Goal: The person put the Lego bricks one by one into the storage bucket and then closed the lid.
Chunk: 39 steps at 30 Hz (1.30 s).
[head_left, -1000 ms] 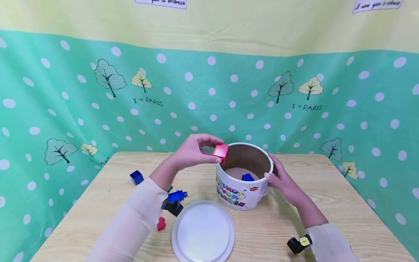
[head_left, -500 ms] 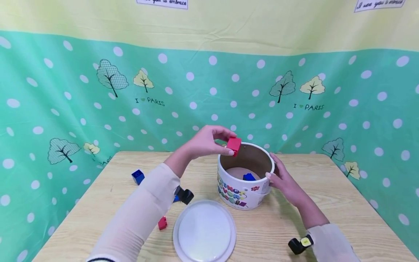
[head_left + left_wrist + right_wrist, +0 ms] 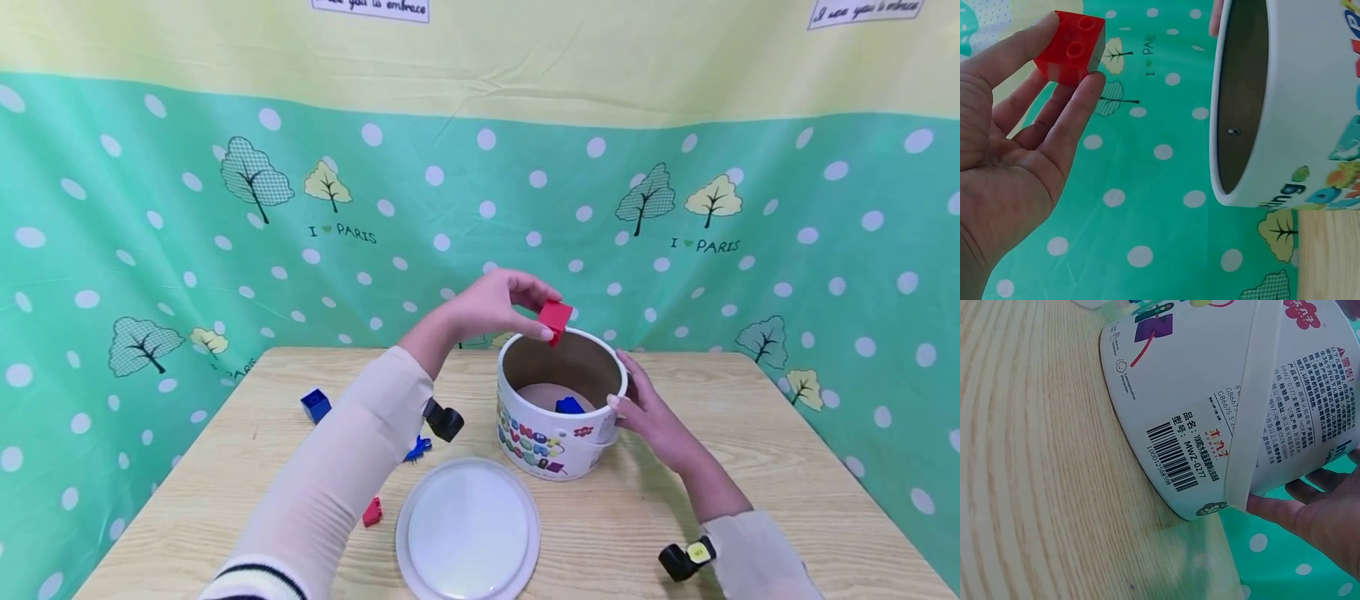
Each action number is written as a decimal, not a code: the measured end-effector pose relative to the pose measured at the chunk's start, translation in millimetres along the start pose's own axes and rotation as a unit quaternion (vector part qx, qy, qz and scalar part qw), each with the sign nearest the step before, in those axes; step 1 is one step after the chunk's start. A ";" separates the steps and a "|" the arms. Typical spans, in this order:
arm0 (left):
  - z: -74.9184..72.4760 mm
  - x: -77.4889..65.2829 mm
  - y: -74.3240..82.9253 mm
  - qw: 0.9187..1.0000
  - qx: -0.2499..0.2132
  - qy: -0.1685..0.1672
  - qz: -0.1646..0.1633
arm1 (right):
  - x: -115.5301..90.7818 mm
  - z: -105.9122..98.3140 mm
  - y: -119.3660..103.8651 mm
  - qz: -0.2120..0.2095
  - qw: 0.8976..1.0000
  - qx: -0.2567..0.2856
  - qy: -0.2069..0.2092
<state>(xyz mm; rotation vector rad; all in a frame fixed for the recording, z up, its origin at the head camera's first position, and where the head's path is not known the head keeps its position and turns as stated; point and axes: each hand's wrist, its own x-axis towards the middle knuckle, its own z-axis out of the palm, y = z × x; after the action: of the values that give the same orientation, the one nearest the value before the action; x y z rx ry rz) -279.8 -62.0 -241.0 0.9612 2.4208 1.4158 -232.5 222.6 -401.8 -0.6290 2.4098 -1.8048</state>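
Above the rim of a round white bucket point(image 3: 543, 446), my left hand point(image 3: 487, 307) pinches a red toy brick point(image 3: 556, 317) between thumb and fingers. Studs show on the red brick point(image 3: 1075, 47) in the left wrist view, where it is apart from the bucket wall. My right hand point(image 3: 654, 421) holds the bucket at its right side, thumb at the rim and fingers around the outer wall. Printed letters, a barcode and a white carry strap point(image 3: 1254, 406) mark the outside. A blue brick point(image 3: 570, 405) lies inside on the bucket's floor.
A round white lid point(image 3: 468, 529) lies on the wooden table point(image 3: 630, 542) in front of the bucket. Left of it are a small red piece point(image 3: 372, 512), a blue piece point(image 3: 418, 449) and a dark blue brick point(image 3: 316, 406). A green dotted curtain point(image 3: 420, 275) hangs behind.
My left hand has moved right and upward with the red brick, from the bucket's left rim to over its far rim. The right hand and bucket have stayed put.
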 end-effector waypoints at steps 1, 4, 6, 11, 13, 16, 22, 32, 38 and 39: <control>-0.5 2.1 0.9 1.000 -0.001 -0.003 -0.001 | 0.2 0.1 -0.3 0.000 1.000 -0.001 0.001; -1.4 9.2 3.3 1.000 -0.008 -0.013 -0.003 | 0.8 0.2 -1.2 0.003 1.000 -0.005 0.001; -1.2 14.7 4.5 1.000 -0.013 -0.020 -0.002 | 1.0 0.1 -1.6 0.005 1.000 -0.007 0.002; 1.1 30.5 2.7 0.999 -0.013 -0.032 -0.005 | 1.9 -0.2 -1.7 0.004 1.000 -0.006 0.002; 3.2 36.6 -0.5 0.999 -0.012 -0.035 -0.011 | 2.4 -0.2 -1.2 0.003 1.000 -0.004 0.001; 7.0 44.9 -7.1 0.999 -0.019 -0.042 -0.020 | 2.3 0.0 -1.1 0.006 1.000 -0.007 0.000; 11.2 57.8 -19.1 0.997 -0.025 -0.054 -0.053 | 0.5 0.0 -2.2 0.007 1.000 -0.009 0.000; 14.0 66.4 -35.1 0.993 -0.038 -0.054 -0.101 | 0.3 -0.5 -3.2 0.004 1.000 -0.005 0.001; 19.0 66.3 -48.8 0.986 -0.045 -0.065 -0.145 | 2.0 -0.4 -1.9 0.003 1.000 0.002 0.000; 20.0 66.0 -50.8 0.985 -0.046 -0.065 -0.151 | 1.8 -0.2 -1.4 0.003 1.000 0.004 -0.001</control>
<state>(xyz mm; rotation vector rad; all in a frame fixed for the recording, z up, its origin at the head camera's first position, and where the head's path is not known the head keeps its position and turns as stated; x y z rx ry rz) -344.4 -24.7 -283.0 0.6130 2.2662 1.3004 -233.7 221.8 -400.1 -0.6207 2.3999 -1.8084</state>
